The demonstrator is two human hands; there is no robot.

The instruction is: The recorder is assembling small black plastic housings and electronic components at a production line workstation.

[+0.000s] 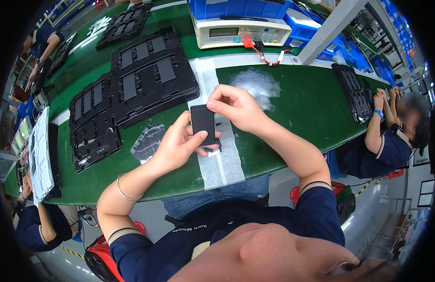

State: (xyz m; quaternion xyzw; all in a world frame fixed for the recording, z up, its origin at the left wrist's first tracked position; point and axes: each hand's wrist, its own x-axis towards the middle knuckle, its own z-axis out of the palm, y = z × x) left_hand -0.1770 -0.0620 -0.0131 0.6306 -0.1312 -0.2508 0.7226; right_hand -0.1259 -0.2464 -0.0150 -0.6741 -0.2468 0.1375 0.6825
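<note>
A flat black rectangular pack (202,124), much like a phone battery, is held upright above the white strip on the bench. My left hand (180,141) grips it from the left and below, thumb across its front face and fingers behind. My right hand (234,107) pinches at its upper right corner with thumb and forefinger. Whether a thin film is in that pinch, I cannot tell. A small dark piece (218,145) shows at the left fingertips, partly hidden. Under the hands runs a whitish strip (222,169) across the green bench (283,127).
Stacked black trays (154,101) with grey rectangular pieces stand at the left. Clear film sheets (149,143) lie near my left forearm, with a film pile (257,87) beyond my right hand. A white meter (241,34) with leads stands behind. Co-workers sit at both sides.
</note>
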